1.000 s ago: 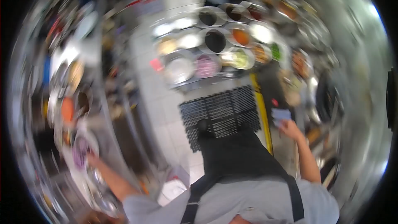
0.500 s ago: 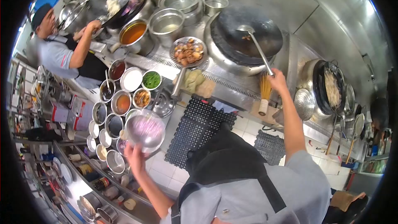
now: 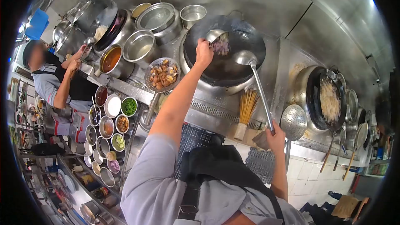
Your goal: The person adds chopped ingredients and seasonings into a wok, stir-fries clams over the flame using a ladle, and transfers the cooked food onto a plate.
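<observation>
Tipping bowl [image 3: 215, 35] over wok [image 3: 223, 70]; left grip [image 3: 204, 53] earlier near small pots [image 3: 103, 138].

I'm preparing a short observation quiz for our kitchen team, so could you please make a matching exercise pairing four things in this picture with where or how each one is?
Things
1. Metal bowl
2. Long-handled ladle
3. Bamboo wok brush
4. Chopped greens

Places and states
A. Held by its handle in the right hand
B. In a round container beside one with white contents
C. Tilted over the central wok by the left hand
D. Bristles towards the central wok, no hand on it

Right pairs: 1-C, 2-A, 3-D, 4-B.
</observation>
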